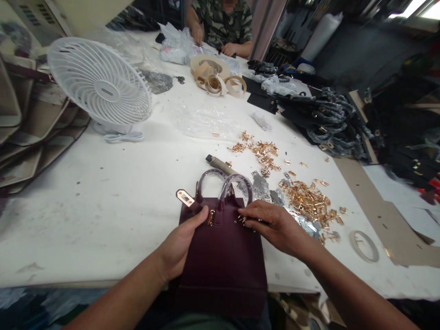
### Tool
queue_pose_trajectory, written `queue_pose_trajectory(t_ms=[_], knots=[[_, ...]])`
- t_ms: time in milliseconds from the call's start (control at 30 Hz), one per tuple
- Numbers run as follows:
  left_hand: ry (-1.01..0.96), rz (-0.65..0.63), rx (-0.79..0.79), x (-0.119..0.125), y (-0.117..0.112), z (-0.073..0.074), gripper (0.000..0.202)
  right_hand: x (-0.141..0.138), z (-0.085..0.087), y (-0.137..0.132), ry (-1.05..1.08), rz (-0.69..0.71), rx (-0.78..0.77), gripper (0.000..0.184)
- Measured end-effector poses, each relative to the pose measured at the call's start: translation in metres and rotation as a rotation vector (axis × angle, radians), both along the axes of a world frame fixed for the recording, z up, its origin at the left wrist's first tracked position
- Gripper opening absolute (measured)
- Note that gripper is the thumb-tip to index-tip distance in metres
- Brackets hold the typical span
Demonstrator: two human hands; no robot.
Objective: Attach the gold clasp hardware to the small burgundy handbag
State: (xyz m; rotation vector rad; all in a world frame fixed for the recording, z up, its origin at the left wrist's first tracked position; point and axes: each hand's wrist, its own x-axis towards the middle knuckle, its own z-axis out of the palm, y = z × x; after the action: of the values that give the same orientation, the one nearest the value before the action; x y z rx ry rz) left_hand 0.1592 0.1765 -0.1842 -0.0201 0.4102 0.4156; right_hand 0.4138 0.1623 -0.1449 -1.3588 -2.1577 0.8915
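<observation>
A dark maroon handbag [223, 256] stands between my arms at the table's front edge, its two plastic-wrapped handles [237, 181] pointing away from me. My left hand [182, 243] grips the bag's left side, thumb on the front near a small gold loop fitting [211, 217]. A strap with a gold plate [185, 197] sticks out at the bag's upper left. At the upper right of the front, my right hand [270, 222] pinches a small gold metal fitting [242, 219] against the bag. Its exact shape is partly hidden by the fingers.
Loose gold fittings [309, 201] and thin grey metal plates [261, 185] lie beyond and right of the bag. A tape roll [364, 246] lies at right, a white fan [103, 87] at left. Black bag parts [330, 119] are piled right; a person [223, 27] sits opposite.
</observation>
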Motion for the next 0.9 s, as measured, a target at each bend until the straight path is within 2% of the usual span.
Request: queue_pose_trajectory(t_ms=[133,200,400,467,600,767,900], knots=[[0.041,0.051,0.000,0.002,-0.001,0.003,0.042,-0.002,0.002,0.000,-0.008,-0.157,-0.103,0.022],[0.078,0.059,0.004,0.003,-0.001,0.003,0.041,-0.003,0.003,0.003,-0.003,-0.147,-0.129,0.017],[0.120,0.066,-0.022,0.003,0.001,0.004,0.044,-0.007,0.005,0.009,-0.071,0.085,0.082,0.017],[0.121,0.077,-0.028,0.003,0.001,0.006,0.044,-0.008,0.001,0.008,-0.054,0.060,0.099,0.016],[0.181,0.107,-0.016,0.004,-0.001,0.008,0.044,-0.007,-0.007,0.004,0.045,-0.091,0.015,0.015],[0.183,0.099,-0.022,0.004,-0.001,0.007,0.044,-0.009,-0.006,-0.001,-0.102,0.033,0.213,0.017],[0.165,0.088,-0.041,0.004,-0.001,0.007,0.046,-0.013,-0.004,-0.006,-0.245,0.025,0.293,0.018]])
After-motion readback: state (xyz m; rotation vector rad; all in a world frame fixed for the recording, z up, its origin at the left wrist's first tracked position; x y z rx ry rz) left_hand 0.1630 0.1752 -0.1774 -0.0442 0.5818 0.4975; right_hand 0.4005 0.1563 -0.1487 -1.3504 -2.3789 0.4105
